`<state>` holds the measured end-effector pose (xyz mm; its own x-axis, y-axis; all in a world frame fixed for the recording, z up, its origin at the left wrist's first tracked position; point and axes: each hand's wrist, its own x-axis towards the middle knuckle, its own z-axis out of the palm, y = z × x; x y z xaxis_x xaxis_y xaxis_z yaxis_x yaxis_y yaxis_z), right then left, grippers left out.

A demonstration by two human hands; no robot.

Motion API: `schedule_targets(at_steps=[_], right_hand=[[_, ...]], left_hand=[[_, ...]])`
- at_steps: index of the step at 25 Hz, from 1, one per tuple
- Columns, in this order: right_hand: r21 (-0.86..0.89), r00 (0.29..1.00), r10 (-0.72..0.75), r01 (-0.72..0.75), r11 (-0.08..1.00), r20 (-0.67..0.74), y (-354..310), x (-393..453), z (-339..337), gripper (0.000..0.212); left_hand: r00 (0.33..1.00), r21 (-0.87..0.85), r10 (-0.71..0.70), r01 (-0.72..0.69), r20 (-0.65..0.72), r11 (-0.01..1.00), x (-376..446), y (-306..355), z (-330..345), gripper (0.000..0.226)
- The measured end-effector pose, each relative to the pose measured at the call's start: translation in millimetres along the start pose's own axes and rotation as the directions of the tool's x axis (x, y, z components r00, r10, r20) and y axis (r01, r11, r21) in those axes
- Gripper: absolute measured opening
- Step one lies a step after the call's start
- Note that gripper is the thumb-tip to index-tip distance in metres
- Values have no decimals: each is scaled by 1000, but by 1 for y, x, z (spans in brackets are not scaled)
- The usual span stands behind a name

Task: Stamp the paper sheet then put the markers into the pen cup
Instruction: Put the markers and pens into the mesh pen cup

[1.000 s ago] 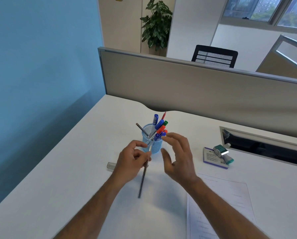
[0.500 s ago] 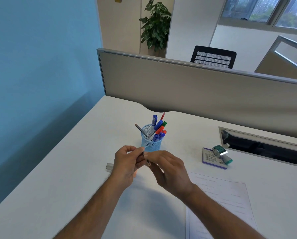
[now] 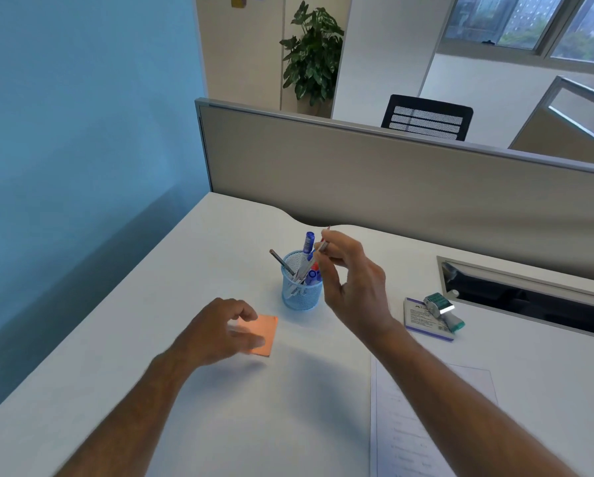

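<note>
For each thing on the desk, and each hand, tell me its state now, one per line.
pen cup: upright, holding pens
right hand: pinching a thin pen above the cup
left hand: fingers resting on orange sticky notes
stamp: lying on its box
paper sheet: flat on desk

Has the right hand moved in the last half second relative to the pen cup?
Yes. The right hand has risen from in front of the blue mesh pen cup to its right side, pinching a thin pen above the rim.
</note>
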<state>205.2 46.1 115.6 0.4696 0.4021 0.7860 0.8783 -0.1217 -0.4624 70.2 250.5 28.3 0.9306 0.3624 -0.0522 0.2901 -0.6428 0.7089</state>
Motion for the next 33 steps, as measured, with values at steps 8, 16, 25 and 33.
schedule_targets(at_steps=[8,16,25,33], right_hand=[[-284,971,-68,133,949,229,13,-13,21,28],[-356,978,-84,148,923,189,20,-27,18,31],[25,894,319,-343,939,316,-6,-61,24,38],[187,985,168,-171,967,31,-17,-25,10,23]], left_hand=[[987,283,114,-143,116,948,1,-21,6,42],[991,-183,74,-94,-113,979,3,7,17,37],[887,-195,324,-399,-327,896,1,55,37,36],[954,-88,60,-90,-295,992,11,26,28,55]])
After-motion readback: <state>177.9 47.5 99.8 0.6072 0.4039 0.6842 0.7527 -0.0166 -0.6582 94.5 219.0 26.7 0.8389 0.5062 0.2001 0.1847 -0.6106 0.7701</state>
